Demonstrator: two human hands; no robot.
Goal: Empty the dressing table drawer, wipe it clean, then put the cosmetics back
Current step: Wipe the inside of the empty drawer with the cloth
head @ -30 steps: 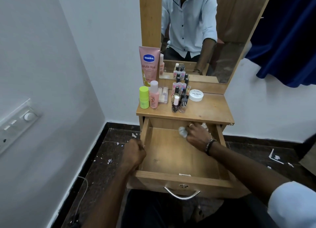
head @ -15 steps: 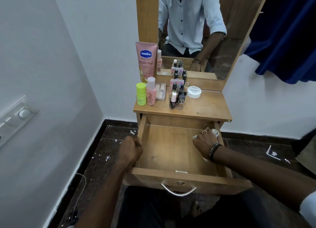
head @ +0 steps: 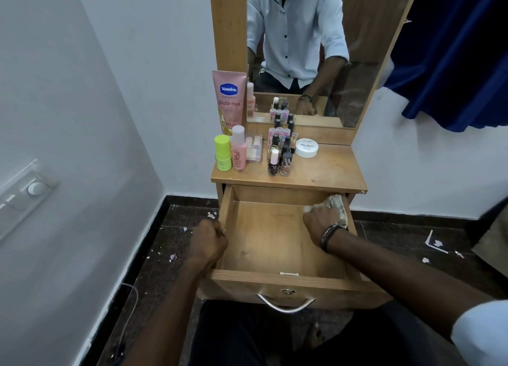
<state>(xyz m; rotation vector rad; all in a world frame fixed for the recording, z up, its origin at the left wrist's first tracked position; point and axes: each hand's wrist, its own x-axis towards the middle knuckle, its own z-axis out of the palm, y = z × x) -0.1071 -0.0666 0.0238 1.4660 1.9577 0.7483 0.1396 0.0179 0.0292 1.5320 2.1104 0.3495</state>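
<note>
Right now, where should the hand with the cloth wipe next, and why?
Probably drag the cloth forward along the right wall. The right hand grips it in the drawer's back right corner, and the left hand holds the left wall steady. The floor towards the front is bare, with a small dark spot near the left.

Surface: wooden dressing table top (head: 334,170), its right part bare.
Back left: pink Vaseline tube (head: 229,102) standing upright.
Front left: green stick (head: 223,156) just beside pink bottle (head: 238,152); clear case (head: 253,149) behind them.
Centre: cluster of nail polish bottles (head: 280,152).
Beside cluster: white round jar (head: 306,147).
</note>
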